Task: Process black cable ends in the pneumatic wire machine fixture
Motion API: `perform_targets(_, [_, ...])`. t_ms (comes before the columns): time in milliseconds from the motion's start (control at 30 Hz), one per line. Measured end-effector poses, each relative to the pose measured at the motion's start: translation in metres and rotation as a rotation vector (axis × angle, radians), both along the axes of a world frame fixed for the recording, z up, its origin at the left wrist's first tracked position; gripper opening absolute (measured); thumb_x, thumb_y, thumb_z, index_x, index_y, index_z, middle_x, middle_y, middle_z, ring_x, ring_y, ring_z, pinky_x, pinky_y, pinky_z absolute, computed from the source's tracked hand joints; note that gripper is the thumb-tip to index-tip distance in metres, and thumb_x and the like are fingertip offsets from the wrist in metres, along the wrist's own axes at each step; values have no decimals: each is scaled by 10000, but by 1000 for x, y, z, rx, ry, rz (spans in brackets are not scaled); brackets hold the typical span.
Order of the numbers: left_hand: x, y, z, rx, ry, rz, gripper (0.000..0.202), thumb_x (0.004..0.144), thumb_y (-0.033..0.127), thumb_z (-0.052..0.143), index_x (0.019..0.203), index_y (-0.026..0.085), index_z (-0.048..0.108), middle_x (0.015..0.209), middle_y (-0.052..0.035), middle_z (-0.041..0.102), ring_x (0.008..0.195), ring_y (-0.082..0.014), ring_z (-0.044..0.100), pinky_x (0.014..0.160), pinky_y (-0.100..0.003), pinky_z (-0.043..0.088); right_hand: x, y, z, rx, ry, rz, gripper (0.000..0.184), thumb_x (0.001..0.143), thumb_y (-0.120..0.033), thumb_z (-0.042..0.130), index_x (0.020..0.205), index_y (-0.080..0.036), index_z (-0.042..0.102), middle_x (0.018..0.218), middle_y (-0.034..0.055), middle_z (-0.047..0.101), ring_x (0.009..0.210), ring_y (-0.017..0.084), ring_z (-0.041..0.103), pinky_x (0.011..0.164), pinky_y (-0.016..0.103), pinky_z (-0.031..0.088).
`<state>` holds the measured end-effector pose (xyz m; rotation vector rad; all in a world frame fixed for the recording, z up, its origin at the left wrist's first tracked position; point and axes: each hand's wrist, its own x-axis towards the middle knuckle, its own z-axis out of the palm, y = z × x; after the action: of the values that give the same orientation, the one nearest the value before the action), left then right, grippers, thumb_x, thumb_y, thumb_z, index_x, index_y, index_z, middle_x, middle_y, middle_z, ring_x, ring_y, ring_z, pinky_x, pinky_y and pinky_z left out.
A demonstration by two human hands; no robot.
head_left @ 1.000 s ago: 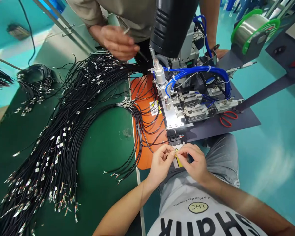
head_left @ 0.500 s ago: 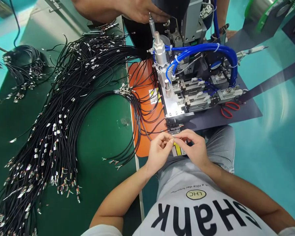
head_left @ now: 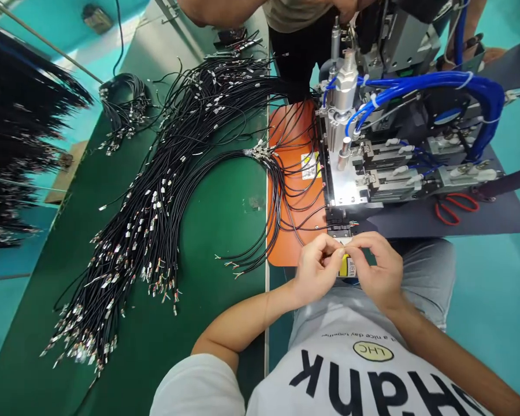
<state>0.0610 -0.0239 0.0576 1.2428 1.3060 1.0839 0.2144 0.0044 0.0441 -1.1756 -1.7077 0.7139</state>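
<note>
My left hand [head_left: 318, 268] is closed in a pinch just in front of the machine's near edge. A black cable [head_left: 295, 232] runs across the orange plate [head_left: 282, 248] and disappears behind its fingers. Fingertip to fingertip with it, my right hand [head_left: 379, 268] is also pinched closed; whatever lies between its fingers is hidden. Under the hands is a block with a yellow and white label [head_left: 348, 267]. Just beyond them, a cable end with thin coloured wires [head_left: 354, 223] sticks out of the machine's black clamp [head_left: 338, 216].
The machine [head_left: 344, 185] carries metal cylinders and blue hoses [head_left: 437, 81]. Black cables [head_left: 156, 199] spread over the green table [head_left: 225, 208], with a coiled bundle [head_left: 125, 104] behind. Red-handled scissors [head_left: 455, 208] lie at right. Another person's arm [head_left: 221, 11] is at the top.
The view has swung left, so everything sits further right, and more hanging cables show at left. Both hands remain pinched together at the same place by the machine.
</note>
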Motion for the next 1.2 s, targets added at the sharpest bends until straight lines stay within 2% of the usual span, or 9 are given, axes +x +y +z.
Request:
perform_targets(100, [-2,-4,-3,215,228,-57,177,964,329,509,913,187,600,847,-66,608,766,-165,554,700,-312,457,-6,-8,5,-126,104,-28,127,925,-202,616,803,-237,625,816,21,650,775,187,597,717,343,442])
perform_targets(200, [-5,-2,-4,293,306,-122,165,965,287,486,945,184,613,868,-83,630,802,-182,578,736,-332,472,-5,-13,3,-153,116,-46,120,922,-191,616,809,-232,624,817,20,631,775,185,577,724,342,436])
perform_targets(333, [-10,3,2,206,265,-225,163,965,283,509,963,175,632,869,-66,634,775,-158,578,688,-287,463,4,-20,-4,-193,103,-28,114,917,-195,624,809,-231,627,824,22,631,792,188,588,744,346,451])
perform_targets(433, [-18,3,6,130,291,-268,170,962,285,531,1038,179,640,869,-56,637,773,-153,579,695,-275,464,12,-23,-7,-251,73,76,88,901,-203,644,819,-234,642,821,18,644,769,183,602,748,348,474])
perform_targets(567, [-31,2,7,119,328,-353,160,965,265,534,1002,185,667,938,-76,670,897,-185,611,824,-319,485,26,-3,-17,-335,64,75,50,887,-265,659,903,-232,693,901,32,681,783,178,622,730,332,488])
perform_targets(667, [-37,7,5,136,336,-333,230,996,248,469,1110,191,660,1074,-94,674,1036,-201,611,925,-350,488,37,28,-33,-477,184,-70,192,895,-391,640,928,-215,708,866,36,698,720,165,619,678,315,497])
perform_targets(833, [-41,24,-10,267,574,-177,307,1010,214,405,1235,195,613,1166,-112,607,1120,-209,579,995,-387,497,37,64,-56,-720,321,-1,377,823,-552,678,874,-179,707,817,47,709,643,148,596,665,310,504])
perform_targets(1033, [-39,21,-33,321,1025,-272,492,990,129,335,1474,141,420,1340,-198,553,1253,-301,528,1037,-484,487,26,65,-58,-775,366,21,384,792,-558,720,784,-177,670,723,13,663,603,127,574,632,282,479])
perform_targets(1200, [-33,10,-29,273,1087,-249,514,975,120,342,1486,128,401,1389,-211,539,1324,-317,504,1061,-475,482,29,64,-61,-848,378,35,350,750,-512,784,788,-172,710,723,25,664,606,135,569,590,280,451])
